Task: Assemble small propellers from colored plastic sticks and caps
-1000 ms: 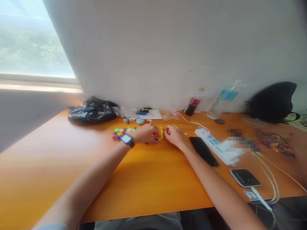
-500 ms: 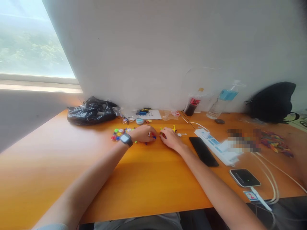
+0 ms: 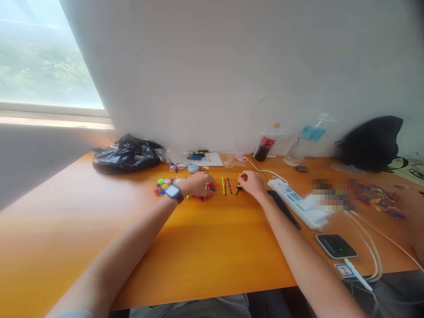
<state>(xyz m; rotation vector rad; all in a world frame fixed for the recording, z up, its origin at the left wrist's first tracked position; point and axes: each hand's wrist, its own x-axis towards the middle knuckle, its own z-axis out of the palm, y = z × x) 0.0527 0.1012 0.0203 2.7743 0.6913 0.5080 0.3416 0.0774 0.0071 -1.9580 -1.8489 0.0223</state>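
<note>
My left hand (image 3: 199,184), with a dark smartwatch (image 3: 174,192) on the wrist, rests on the orange table (image 3: 205,247) with curled fingers over small red and blue pieces. A cluster of coloured round caps (image 3: 164,184) lies just left of it. Three thin sticks, green (image 3: 223,185), red and blue (image 3: 229,186), lie side by side between my hands. My right hand (image 3: 252,183) is closed in a pinch on a small yellow and black piece (image 3: 238,187) to the right of the sticks.
A black plastic bag (image 3: 127,153), papers and pens lie at the back left. A cola bottle (image 3: 265,148), water bottle (image 3: 304,143), white power strip (image 3: 298,199), black phone, small charging device (image 3: 336,245) and black bag (image 3: 372,142) occupy the right. Another person's hand (image 3: 409,205) sits at far right.
My right hand moved right, away from the sticks, and now pinches the yellow and black piece. A blue stick now lies beside the green and red ones. My left hand stayed put.
</note>
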